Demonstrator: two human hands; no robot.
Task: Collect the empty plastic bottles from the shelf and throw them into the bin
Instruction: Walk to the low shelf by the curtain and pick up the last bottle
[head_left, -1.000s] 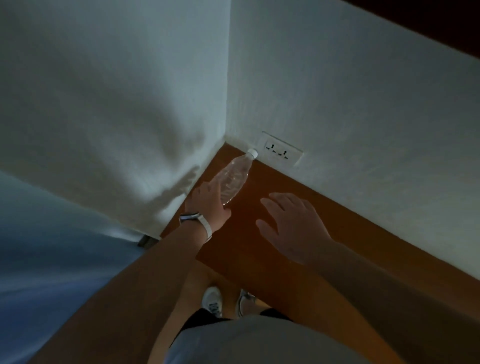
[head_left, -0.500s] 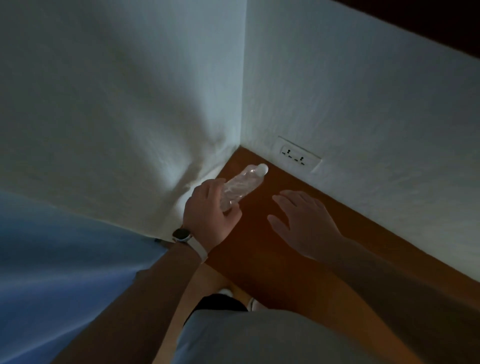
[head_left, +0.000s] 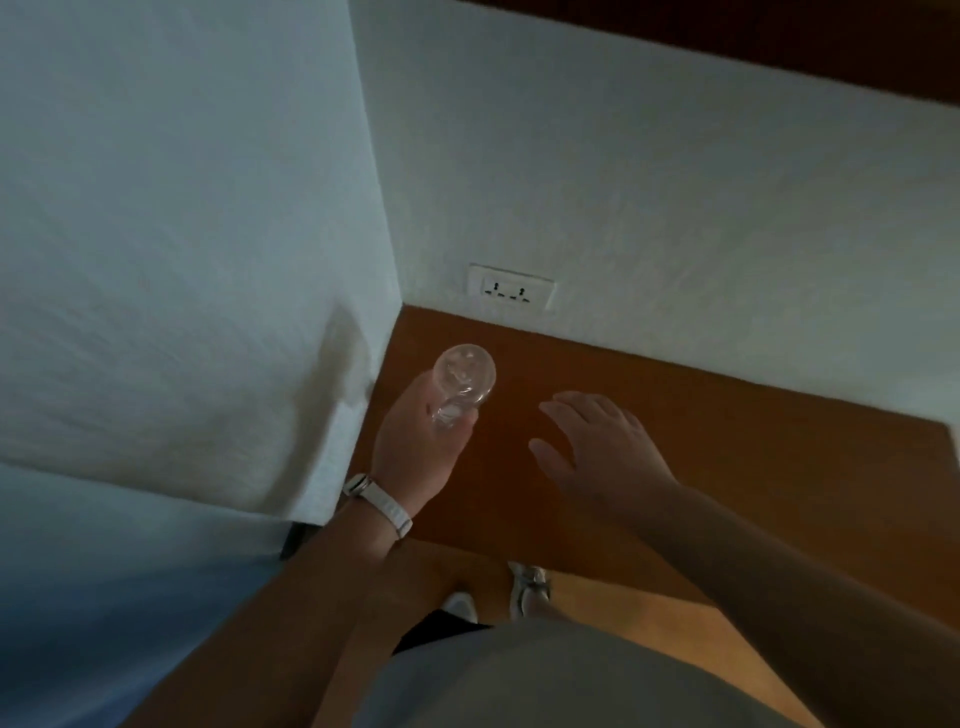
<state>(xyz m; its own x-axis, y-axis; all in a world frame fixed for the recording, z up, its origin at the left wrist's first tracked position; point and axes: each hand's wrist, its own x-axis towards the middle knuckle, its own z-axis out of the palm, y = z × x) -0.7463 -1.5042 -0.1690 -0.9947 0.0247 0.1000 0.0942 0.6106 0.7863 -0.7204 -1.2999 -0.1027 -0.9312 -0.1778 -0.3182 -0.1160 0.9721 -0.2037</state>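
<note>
Your left hand (head_left: 415, 447) has its grip closed around a clear plastic bottle (head_left: 462, 379), fingers wrapped about the end nearer you while the wider round end tips up toward the camera. It hangs clear above the wooden shelf (head_left: 727, 467), close to the corner where the two white walls meet, with a wall socket (head_left: 511, 289) just beyond. Your right hand (head_left: 602, 447) hovers beside it over the shelf, fingers spread apart and holding nothing.

Only this head view shows the moment. No other bottle and no bin appear in it, so you likely need to turn away to find the bin.

Judging by its see-through body, the bottle looks empty, so expect it to be very light and thin-walled: it will dent and crackle under a hard squeeze and may slip if held loosely. Holding it round the middle, with gentle pressure, seems the safest way to carry it.
</note>
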